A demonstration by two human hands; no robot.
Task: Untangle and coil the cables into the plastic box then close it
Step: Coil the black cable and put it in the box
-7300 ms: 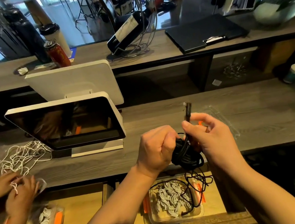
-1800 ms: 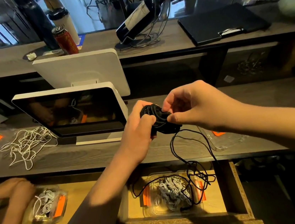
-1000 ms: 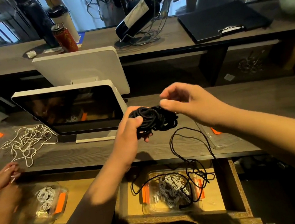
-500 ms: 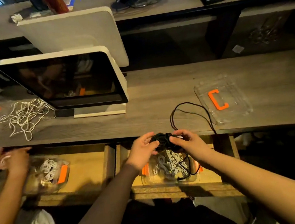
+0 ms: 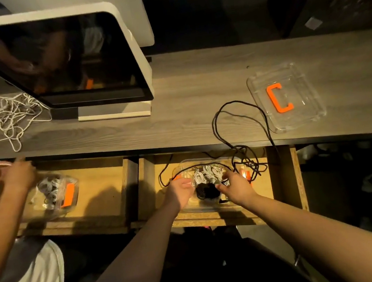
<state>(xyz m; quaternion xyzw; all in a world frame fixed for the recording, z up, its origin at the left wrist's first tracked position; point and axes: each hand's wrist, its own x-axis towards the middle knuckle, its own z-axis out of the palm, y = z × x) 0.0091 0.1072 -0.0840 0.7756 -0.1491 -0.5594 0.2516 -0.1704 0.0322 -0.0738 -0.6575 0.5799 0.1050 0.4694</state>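
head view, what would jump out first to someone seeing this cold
Both hands, the left hand and the right hand, press a black cable bundle into the clear plastic box in the open drawer, beside coiled white cables. A loose black cable trails up onto the desk next to the clear lid with its orange clip. Far left lies a white cable tangle.

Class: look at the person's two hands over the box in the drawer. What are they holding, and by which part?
Left hand and right hand grip the black cable coil by opposite sides.
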